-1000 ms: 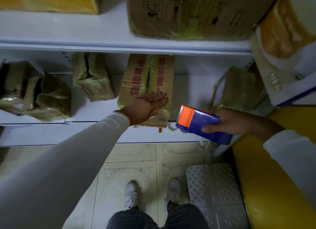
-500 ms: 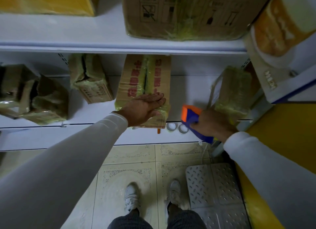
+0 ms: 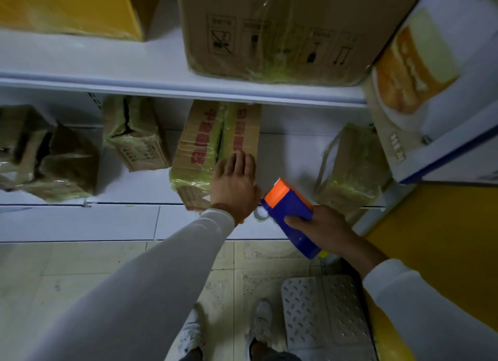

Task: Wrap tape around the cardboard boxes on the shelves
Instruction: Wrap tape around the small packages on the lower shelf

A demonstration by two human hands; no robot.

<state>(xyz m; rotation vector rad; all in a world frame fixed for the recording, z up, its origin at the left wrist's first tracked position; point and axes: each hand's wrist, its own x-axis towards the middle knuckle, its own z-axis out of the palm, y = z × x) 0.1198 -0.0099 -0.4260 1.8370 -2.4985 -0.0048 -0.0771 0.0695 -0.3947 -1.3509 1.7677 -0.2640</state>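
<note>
Left hand (image 3: 235, 182): your flat, straight fingers press the red-lettered box (image 3: 215, 147) (already taped).
Right hand (image 3: 327, 230): you grip the tape dispenser (image 3: 292, 212).

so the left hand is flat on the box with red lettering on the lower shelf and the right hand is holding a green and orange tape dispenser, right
Not quite. The tape dispenser gripped by the right hand is blue and orange, not green; the head view shows this. The rest holds: the left hand lies flat on the box with red lettering on the lower shelf.

Red-lettered cardboard box (image 3: 215, 147) on lower shelf (image 3: 291, 155), green-taped; blue-orange tape dispenser (image 3: 289, 209) just beside.
</note>
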